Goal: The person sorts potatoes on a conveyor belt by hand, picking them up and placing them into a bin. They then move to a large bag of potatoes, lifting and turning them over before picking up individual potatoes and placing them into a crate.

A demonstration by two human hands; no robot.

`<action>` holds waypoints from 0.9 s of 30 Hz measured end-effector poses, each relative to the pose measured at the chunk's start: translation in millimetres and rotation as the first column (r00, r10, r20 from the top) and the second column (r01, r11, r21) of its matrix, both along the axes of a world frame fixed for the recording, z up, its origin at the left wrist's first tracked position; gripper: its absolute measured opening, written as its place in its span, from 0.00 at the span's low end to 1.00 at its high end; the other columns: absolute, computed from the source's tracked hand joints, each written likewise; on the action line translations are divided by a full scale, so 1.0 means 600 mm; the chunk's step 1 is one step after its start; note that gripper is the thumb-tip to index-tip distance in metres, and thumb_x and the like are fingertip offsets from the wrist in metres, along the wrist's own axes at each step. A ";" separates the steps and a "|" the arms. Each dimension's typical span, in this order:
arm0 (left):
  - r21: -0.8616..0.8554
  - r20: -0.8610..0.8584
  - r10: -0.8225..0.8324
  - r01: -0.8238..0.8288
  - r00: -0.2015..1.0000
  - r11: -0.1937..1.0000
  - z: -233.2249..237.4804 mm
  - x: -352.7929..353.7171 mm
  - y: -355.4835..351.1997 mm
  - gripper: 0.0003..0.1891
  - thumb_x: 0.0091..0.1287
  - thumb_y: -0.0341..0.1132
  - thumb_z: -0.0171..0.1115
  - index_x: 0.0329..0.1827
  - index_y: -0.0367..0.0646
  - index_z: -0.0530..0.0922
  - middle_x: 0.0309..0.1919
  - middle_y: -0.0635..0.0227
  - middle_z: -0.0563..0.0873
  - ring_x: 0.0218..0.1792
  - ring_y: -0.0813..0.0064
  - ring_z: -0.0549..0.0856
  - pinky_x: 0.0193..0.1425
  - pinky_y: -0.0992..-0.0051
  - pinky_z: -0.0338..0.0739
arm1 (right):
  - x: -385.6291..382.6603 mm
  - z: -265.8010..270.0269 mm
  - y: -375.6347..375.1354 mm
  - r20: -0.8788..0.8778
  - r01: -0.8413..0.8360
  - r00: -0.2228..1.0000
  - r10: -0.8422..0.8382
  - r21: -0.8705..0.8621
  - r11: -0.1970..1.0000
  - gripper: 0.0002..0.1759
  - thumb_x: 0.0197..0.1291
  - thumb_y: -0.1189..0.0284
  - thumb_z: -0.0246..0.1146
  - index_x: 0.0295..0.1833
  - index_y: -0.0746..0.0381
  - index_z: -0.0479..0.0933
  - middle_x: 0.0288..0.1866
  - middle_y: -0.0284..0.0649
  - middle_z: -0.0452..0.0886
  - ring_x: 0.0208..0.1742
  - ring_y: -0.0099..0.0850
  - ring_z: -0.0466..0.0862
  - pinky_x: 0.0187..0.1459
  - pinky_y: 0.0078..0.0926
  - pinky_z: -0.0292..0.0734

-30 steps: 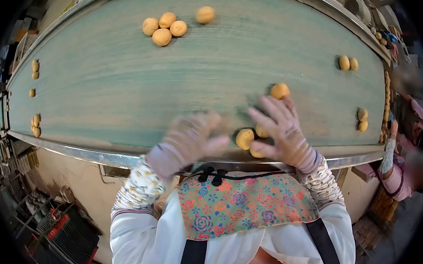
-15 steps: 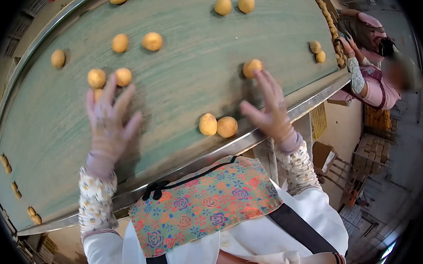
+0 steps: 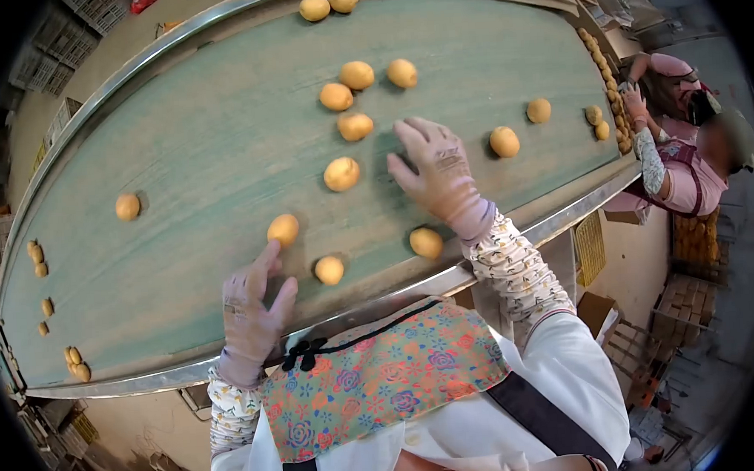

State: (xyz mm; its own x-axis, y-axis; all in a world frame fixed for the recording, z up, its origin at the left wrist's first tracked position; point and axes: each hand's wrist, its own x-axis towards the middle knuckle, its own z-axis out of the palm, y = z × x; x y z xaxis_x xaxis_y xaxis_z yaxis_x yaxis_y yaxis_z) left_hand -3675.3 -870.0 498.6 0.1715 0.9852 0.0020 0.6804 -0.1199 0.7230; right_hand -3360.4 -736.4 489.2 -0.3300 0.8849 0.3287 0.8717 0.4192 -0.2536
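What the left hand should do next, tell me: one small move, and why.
I'd probably curl the left hand around the potato at its index fingertip. That potato is the nearest to it, the thumb stands apart from the fingers, and no potato shows in its grip. Whether the fingertip already touches it, I can't tell.

- pale slatted crates point(image 3: 61, 40), stacked, top left
- bright red bundle point(image 3: 145, 0) near crates
- person in pink top point(image 3: 698, 178), far right
- yellow perforated sheet point(image 3: 590, 250), right
- brown cardboard box point(image 3: 597, 312) near sheet
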 end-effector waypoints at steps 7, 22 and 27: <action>0.009 0.081 0.069 -0.070 0.994 0.997 -0.013 -0.005 0.003 0.31 0.66 0.30 0.70 0.74 0.44 0.73 0.49 0.64 0.88 0.46 0.71 0.87 0.56 0.70 0.80 | -0.053 -0.003 0.089 -0.122 -0.088 0.992 0.042 -0.404 0.911 0.30 0.59 0.61 0.72 0.66 0.55 0.75 0.55 0.49 0.82 0.56 0.45 0.83 0.58 0.40 0.78; -0.364 0.791 0.167 0.234 0.589 0.901 0.059 0.006 0.057 0.37 0.68 0.32 0.68 0.80 0.37 0.63 0.47 0.63 0.88 0.43 0.78 0.86 0.49 0.74 0.82 | -0.149 0.132 -0.059 -0.779 -0.665 0.450 -0.437 -0.618 0.419 0.26 0.78 0.59 0.57 0.73 0.63 0.72 0.39 0.30 0.80 0.28 0.14 0.77 0.25 0.13 0.71; -0.250 0.715 0.093 0.129 0.693 0.960 0.081 -0.010 0.055 0.32 0.64 0.30 0.76 0.71 0.36 0.72 0.47 0.64 0.87 0.43 0.80 0.87 0.45 0.79 0.84 | -0.204 0.123 -0.094 -0.713 -0.741 0.346 -0.611 -0.606 0.288 0.25 0.83 0.57 0.49 0.70 0.63 0.75 0.31 0.28 0.82 0.24 0.12 0.75 0.24 0.11 0.69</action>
